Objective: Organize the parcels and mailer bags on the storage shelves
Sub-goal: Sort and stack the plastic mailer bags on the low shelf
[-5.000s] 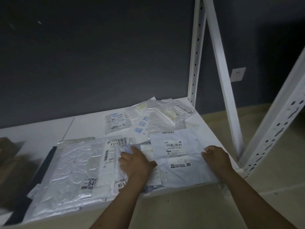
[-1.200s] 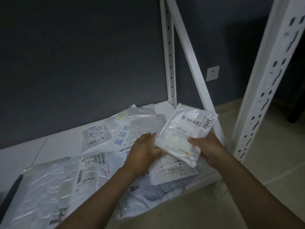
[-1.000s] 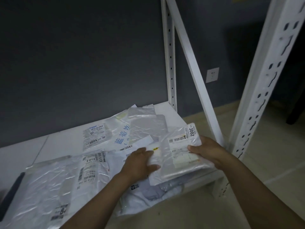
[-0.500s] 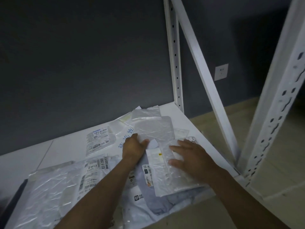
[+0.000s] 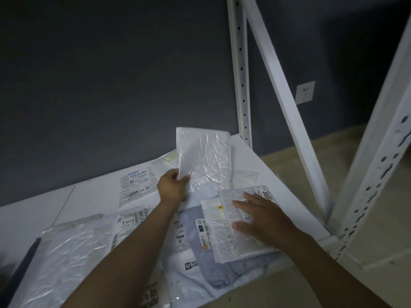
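My left hand (image 5: 173,187) grips the lower left edge of a crinkled clear mailer bag (image 5: 205,158) and holds it tilted up off the white shelf (image 5: 84,196). My right hand (image 5: 258,216) lies flat, fingers spread, on a small clear bag with a 300x label (image 5: 233,241) near the shelf's right front corner. That bag rests on a grey-blue mailer (image 5: 222,272). A bag labelled 3005 (image 5: 136,187) lies flat further back on the left. A large clear bag (image 5: 64,258) covers the left front.
White perforated uprights stand at the back right (image 5: 241,85) and front right (image 5: 378,174), joined by a diagonal brace (image 5: 287,103). Behind the shelf is a dark wall with a socket (image 5: 305,92). A dark flat object (image 5: 24,263) pokes out at the far left.
The small 300x bag went from both hands down onto the grey-blue mailer, where my right hand now presses it. My left hand reached back and lifted the crinkled clear bag.
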The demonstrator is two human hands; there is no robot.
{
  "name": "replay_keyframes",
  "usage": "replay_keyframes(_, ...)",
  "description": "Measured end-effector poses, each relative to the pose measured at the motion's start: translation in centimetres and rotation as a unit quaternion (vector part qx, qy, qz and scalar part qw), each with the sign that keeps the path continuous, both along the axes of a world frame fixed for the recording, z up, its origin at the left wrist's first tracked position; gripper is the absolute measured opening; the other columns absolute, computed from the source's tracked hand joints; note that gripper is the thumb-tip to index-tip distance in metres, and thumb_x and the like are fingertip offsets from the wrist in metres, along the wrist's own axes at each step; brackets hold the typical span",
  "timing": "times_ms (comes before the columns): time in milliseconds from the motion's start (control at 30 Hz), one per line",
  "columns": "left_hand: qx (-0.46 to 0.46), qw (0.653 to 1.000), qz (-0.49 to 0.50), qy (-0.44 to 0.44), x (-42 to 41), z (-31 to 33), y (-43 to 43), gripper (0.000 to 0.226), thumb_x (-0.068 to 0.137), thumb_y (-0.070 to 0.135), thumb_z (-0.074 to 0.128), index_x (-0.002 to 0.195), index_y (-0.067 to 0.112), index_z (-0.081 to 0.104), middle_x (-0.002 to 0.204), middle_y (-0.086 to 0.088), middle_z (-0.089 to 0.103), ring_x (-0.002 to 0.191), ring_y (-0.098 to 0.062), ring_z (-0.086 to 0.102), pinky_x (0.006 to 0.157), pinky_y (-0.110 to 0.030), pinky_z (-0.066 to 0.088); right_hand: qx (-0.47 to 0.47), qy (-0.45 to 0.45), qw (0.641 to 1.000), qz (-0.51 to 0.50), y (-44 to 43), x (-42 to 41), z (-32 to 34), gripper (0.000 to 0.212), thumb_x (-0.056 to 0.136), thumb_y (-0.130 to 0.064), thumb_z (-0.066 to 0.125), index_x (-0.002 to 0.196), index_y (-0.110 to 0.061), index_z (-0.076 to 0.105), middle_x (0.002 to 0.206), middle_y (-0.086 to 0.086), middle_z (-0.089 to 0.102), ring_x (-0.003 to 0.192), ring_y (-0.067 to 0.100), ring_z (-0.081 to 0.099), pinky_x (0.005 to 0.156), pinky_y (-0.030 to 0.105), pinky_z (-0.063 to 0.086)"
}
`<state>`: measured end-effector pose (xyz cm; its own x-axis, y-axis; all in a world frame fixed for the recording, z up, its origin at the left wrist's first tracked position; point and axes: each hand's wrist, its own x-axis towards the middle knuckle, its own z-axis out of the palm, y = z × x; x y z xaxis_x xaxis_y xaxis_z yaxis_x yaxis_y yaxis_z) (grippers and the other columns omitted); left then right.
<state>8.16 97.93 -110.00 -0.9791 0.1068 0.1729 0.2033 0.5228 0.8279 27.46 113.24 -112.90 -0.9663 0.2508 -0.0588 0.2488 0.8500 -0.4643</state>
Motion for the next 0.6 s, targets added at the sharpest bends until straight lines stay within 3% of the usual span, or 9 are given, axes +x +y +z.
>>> replay_keyframes(67,0.019,1.0,0.012,0.019,-0.5,1.4,-0.7,0.009,0.085,0.02,0.069,0.088,0.012,0.066,0.081,0.002,0.064,0.075,-0.018,0.058,0.054,-0.018,0.037,-0.002,0.0,1.0,-0.01,-0.2,0.1,0.1,0.068,0.086,-0.062,0.054,0.146,-0.043,0.03,0.161,-0.009,0.012,0.148,0.012,0.008,0.118,0.034,0.011)
replay_keyframes(167,0.06,0.997,-0.007,0.056,-0.7,3.5,-2.0,0.006,0.085,0.02,0.068,0.084,0.015,0.064,0.079,0.005,0.064,0.076,-0.02,0.061,0.065,-0.027,0.047,-0.026,0.002,1.0,-0.013,-0.7,0.2,0.6,0.066,0.087,-0.058,0.056,0.146,-0.04,0.034,0.16,-0.008,0.016,0.148,0.012,0.009,0.119,0.034,0.011)
replay_keyframes(267,0.056,0.992,-0.057,0.101,0.4,5.3,-3.3,0.007,0.087,0.023,0.067,0.082,0.02,0.064,0.076,0.011,0.065,0.074,-0.014,0.062,0.067,-0.03,0.049,-0.153,0.111,0.98,-0.055,-1.9,-0.4,2.5,0.052,0.091,-0.046,0.059,0.138,-0.027,0.049,0.15,-0.002,0.041,0.135,0.01,0.036,0.11,0.025,0.027)
replay_keyframes(300,0.049,0.989,-0.08,0.117,1.0,5.6,-3.7,0.008,0.087,0.023,0.069,0.08,0.02,0.065,0.074,0.012,0.065,0.071,-0.011,0.061,0.065,-0.028,0.048,-0.25,0.158,0.95,-0.101,-2.3,-0.5,3.7,0.045,0.093,-0.043,0.056,0.134,-0.024,0.054,0.142,0.0,0.051,0.124,0.01,0.048,0.102,0.024,0.035)
replay_keyframes(333,0.044,0.985,-0.107,0.129,1.7,5.8,-4.1,0.01,0.085,0.021,0.071,0.077,0.021,0.065,0.069,0.014,0.063,0.066,-0.006,0.058,0.063,-0.026,0.046,-0.372,0.187,0.897,-0.146,-2.5,-0.7,5.1,0.043,0.095,-0.045,0.05,0.13,-0.021,0.056,0.134,0.003,0.058,0.114,0.012,0.056,0.096,0.026,0.042)
replay_keyframes(433,0.027,0.97,-0.195,0.145,3.6,5.5,-5.3,0.016,0.079,0.015,0.077,0.071,0.024,0.067,0.064,0.02,0.062,0.061,0.005,0.054,0.062,-0.014,0.042,-0.716,0.19,0.646,-0.184,-2.2,-0.5,8.3,0.072,0.083,-0.073,0.037,0.121,-0.015,0.054,0.119,0.015,0.066,0.102,0.032,0.067,0.087,0.045,0.054)
replay_keyframes(467,0.013,0.958,-0.231,0.169,4.0,5.3,-5.7,0.013,0.077,0.013,0.078,0.074,0.023,0.071,0.072,0.02,0.067,0.069,0.006,0.059,0.068,-0.014,0.046,-0.761,0.181,0.597,-0.179,-1.9,-0.1,8.9,0.078,0.078,-0.077,0.038,0.118,-0.012,0.055,0.115,0.017,0.068,0.1,0.036,0.068,0.085,0.048,0.055)
replay_keyframes(533,-0.019,0.92,-0.296,0.257,4.3,4.7,-6.5,0.014,0.074,0.007,0.079,0.081,0.018,0.076,0.091,0.01,0.073,0.091,-0.001,0.065,0.083,-0.022,0.051,-0.773,0.166,0.587,-0.173,-1.6,0.3,9.2,0.069,0.081,-0.071,0.046,0.116,-0.013,0.059,0.109,0.017,0.071,0.096,0.035,0.069,0.078,0.05,0.058)
replay_keyframes(600,-0.031,0.901,-0.31,0.301,4.5,4.3,-7.0,0.02,0.073,0.005,0.079,0.086,0.02,0.077,0.105,0.007,0.071,0.106,-0.005,0.061,0.092,-0.028,0.049,-0.743,0.157,0.622,-0.191,-2.1,0.3,8.6,0.037,0.092,-0.039,0.058,0.114,-0.009,0.061,0.098,0.015,0.073,0.083,0.028,0.072,0.065,0.043,0.06)
